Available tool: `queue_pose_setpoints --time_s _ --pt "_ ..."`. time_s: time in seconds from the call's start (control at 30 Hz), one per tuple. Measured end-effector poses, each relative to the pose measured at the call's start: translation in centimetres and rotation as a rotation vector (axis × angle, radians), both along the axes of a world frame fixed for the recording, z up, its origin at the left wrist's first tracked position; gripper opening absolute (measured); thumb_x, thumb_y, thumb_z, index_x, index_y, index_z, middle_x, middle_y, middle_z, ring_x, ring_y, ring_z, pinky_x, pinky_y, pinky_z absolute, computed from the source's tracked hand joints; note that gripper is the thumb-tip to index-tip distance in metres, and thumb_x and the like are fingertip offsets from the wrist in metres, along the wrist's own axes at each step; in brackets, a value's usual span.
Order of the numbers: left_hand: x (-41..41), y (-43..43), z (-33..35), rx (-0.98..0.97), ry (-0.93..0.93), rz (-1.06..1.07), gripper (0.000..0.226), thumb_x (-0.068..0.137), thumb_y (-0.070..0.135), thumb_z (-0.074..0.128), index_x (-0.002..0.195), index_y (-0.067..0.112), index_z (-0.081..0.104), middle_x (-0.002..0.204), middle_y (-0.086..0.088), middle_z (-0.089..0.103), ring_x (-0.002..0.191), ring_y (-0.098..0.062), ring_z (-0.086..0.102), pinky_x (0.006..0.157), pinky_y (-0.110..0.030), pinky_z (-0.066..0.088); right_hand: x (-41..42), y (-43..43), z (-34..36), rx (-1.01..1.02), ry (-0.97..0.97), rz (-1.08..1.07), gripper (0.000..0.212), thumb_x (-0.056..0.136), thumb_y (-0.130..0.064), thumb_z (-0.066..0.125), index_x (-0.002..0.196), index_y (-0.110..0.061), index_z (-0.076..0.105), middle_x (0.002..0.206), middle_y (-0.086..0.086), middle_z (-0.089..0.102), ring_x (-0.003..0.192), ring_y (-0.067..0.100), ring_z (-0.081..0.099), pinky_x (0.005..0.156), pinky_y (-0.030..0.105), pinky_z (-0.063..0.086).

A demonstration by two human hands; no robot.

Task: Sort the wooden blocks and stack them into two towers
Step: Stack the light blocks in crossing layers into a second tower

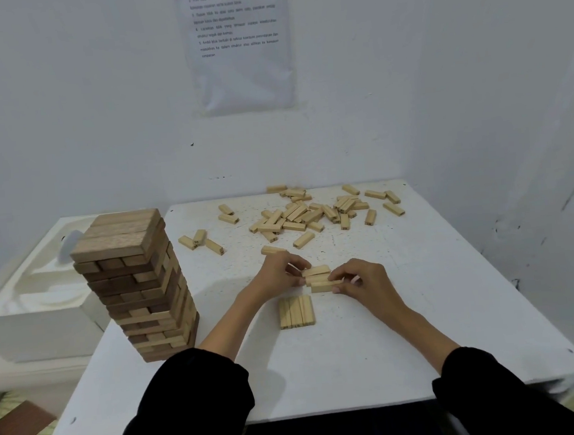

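Head view: looks down over the near edge of the white table (375,354); clock directions are read from the table's middle, with 12 toward the wall.
Dark tower (139,283): stands upright at 8 o'clock by the table's left edge. It has many crosswise layers, mostly of the darker brown blocks.
Base layer (296,311): a few pale blocks lie flat with their long sides touching, just toward 6 o'clock from the middle.
Held blocks (319,278): three pale blocks are pressed side by side and turned crosswise to the base layer, just at its 12 o'clock side. I cannot tell whether they rest on the table or are lifted.
Left hand (276,273): fingers and thumb are curled in, pinching the left ends of the held blocks.
Right hand (362,280): fingertips and thumb pinch the right ends, squeezing the three together.
Loose pile (312,212): many pale blocks are scattered at 12 to 1 o'clock near the far edge.
Stray blocks (200,241): a small group lies at 10 o'clock, well apart from the pile.
Single block (272,250): lies just beyond the left hand.
Done: the sorting looks complete, with dark blocks in one tower and pale ones apart. The first tower appears built.
Left: the second tower is barely begun, with one layer down and the next in hand. Nearly all the pale blocks are not yet stacked.
White tray (35,305): sits off the table at 9 o'clock.
Printed sheet (237,42): hangs on the wall at 12 o'clock, too blurred to read.
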State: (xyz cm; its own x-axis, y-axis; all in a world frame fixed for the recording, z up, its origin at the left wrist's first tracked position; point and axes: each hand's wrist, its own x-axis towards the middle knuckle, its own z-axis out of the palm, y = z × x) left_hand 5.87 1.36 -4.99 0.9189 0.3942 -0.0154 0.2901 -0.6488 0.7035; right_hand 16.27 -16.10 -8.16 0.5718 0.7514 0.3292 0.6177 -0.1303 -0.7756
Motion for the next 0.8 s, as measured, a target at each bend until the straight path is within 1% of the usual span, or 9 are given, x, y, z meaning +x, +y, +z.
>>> queue_pose_setpoints --time_s 0.1,0.17,0.23,0.3,0.4,0.47,0.6,0.7,0.8 --pt "0.0 -0.1 -0.1 0.02 -0.034 -0.009 0.034 0.081 -0.008 0.065 0.113 0.003 0.065 0.11 -0.014 0.063 0.093 -0.017 0.062 0.086 -0.024 0.05 -0.3 0.6 -0.3 0.019 -0.039 -0.042 0.015 0.075 -0.003 0.075 0.086 -0.012 0.076 0.08 -0.004 0.059 0.072 0.005 0.056 0.064 0.009 0.04" --pt "-0.1 0.0 -0.1 0.021 -0.057 -0.015 0.032 0.085 -0.003 0.063 0.116 0.004 0.064 0.112 -0.015 0.063 0.099 -0.022 0.062 0.084 -0.02 0.047 -0.4 0.9 -0.1 0.019 -0.025 -0.066 0.012 0.077 -0.005 0.074 0.086 -0.013 0.076 0.079 -0.008 0.054 0.07 0.004 0.054 0.063 0.009 0.039" --pt "-0.3 0.1 -0.1 0.013 -0.068 -0.031 0.032 0.087 0.005 0.064 0.119 0.006 0.063 0.113 -0.014 0.063 0.1 -0.021 0.061 0.083 -0.016 0.046 -0.3 1.2 0.1 0.003 -0.027 -0.071 0.011 0.077 -0.01 0.075 0.087 -0.014 0.076 0.079 -0.007 0.052 0.069 0.004 0.052 0.064 0.009 0.039" --pt "-0.5 0.1 0.0 -0.007 -0.066 -0.052 0.04 0.083 0.012 0.07 0.121 0.009 0.061 0.115 -0.012 0.061 0.098 -0.018 0.06 0.082 -0.018 0.047 -0.2 1.2 0.4 -0.016 -0.025 -0.056 0.013 0.075 -0.012 0.077 0.088 -0.014 0.074 0.08 -0.003 0.054 0.067 0.004 0.052 0.064 0.009 0.039" --pt "-0.9 0.0 0.1 -0.014 -0.043 -0.067 0.055 0.072 0.018 0.081 0.122 0.012 0.059 0.11 -0.006 0.059 0.098 -0.018 0.058 0.086 -0.026 0.05 0.1 0.8 0.5 -0.017 0.028 -0.009 0.019 0.067 -0.009 0.082 0.08 -0.018 0.07 0.08 0.003 0.063 0.066 0.004 0.054 0.065 0.01 0.042" --pt "-1.2 0.1 0.0 -0.016 -0.041 -0.065 0.056 0.071 0.019 0.081 0.122 0.013 0.059 0.107 -0.002 0.058 0.098 -0.016 0.058 0.086 -0.026 0.049 0.2 0.5 0.4 -0.025 0.032 -0.001 0.019 0.067 -0.009 0.082 0.078 -0.019 0.071 0.081 0.003 0.065 0.067 0.004 0.056 0.065 0.009 0.042" --pt "-1.9 0.4 0.2 -0.035 -0.054 -0.052 0.053 0.073 0.016 0.079 0.122 0.013 0.058 0.105 0.0 0.058 0.096 -0.014 0.057 0.085 -0.022 0.048 -0.2 0.7 0.1 -0.048 -0.005 -0.029 0.011 0.072 -0.013 0.079 0.081 -0.017 0.074 0.079 -0.002 0.064 0.068 0.005 0.055 0.063 0.01 0.04" --pt "-2.1 0.4 0.3 -0.04 -0.036 -0.037 0.059 0.071 0.017 0.081 0.124 0.013 0.057 0.107 0.001 0.057 0.094 -0.014 0.056 0.086 -0.025 0.049 -0.3 1.0 0.3 -0.025 0.006 -0.052 0.016 0.071 -0.017 0.081 0.084 -0.02 0.073 0.082 0.0 0.065 0.074 0.01 0.056 0.065 0.013 0.041" --pt "-2.1 0.4 0.2 -0.024 -0.018 -0.018 0.063 0.069 0.019 0.083 0.125 0.013 0.056 0.108 0.001 0.057 0.095 -0.013 0.055 0.084 -0.022 0.048 0.3 0.7 0.9 -0.087 -0.003 -0.016 0.03 0.064 -0.025 0.084 0.088 -0.033 0.069 0.087 -0.008 0.062 0.082 0.006 0.05 0.067 0.016 0.037"
